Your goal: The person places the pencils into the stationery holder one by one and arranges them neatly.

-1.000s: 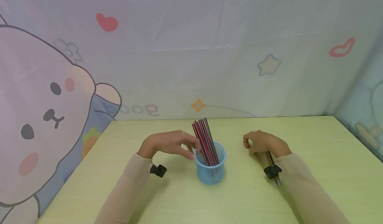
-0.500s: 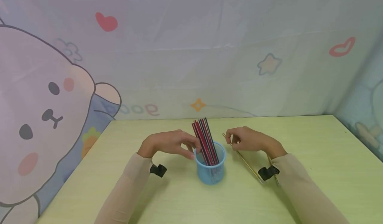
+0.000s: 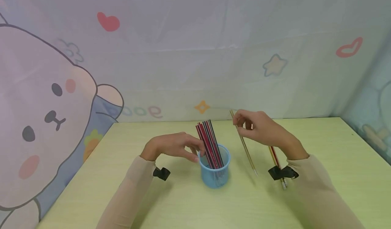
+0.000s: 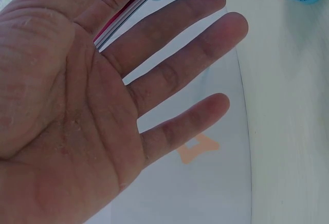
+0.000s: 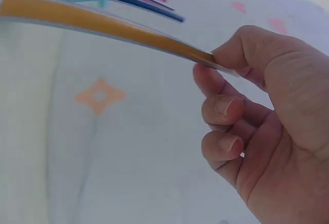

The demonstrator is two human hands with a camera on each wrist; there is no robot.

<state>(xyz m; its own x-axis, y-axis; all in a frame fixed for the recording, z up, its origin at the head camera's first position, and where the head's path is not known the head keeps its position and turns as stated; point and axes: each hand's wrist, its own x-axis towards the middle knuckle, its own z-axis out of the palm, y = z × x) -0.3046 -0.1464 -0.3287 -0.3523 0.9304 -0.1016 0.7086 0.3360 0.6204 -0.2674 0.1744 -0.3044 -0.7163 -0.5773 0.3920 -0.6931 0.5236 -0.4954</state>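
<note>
A light blue mesh cup (image 3: 215, 178) stands on the table with several red, black and white-striped pencils (image 3: 210, 147) leaning in it. At its left rim rests my left hand (image 3: 177, 145); its index finger reaches the rim beside the pencils, and the other fingers stretch out fairly straight in the left wrist view. My right hand (image 3: 259, 127), raised right of the cup, pinches a yellow pencil (image 3: 246, 152) near its top between thumb and index finger. The pencil hangs tilted, its pale end downward, apart from the cup.
Under my right wrist lie more pencils (image 3: 275, 157), yellow and red, partly hidden by the wrist camera (image 3: 282, 173). A printed cloth (image 3: 189, 52) hangs behind the far edge of the pale yellow table (image 3: 189, 208).
My right hand has picked up the yellow pencil from the pencils on the right, moved left with it, then raised it higher. The left hand and the cup have stayed in place.
</note>
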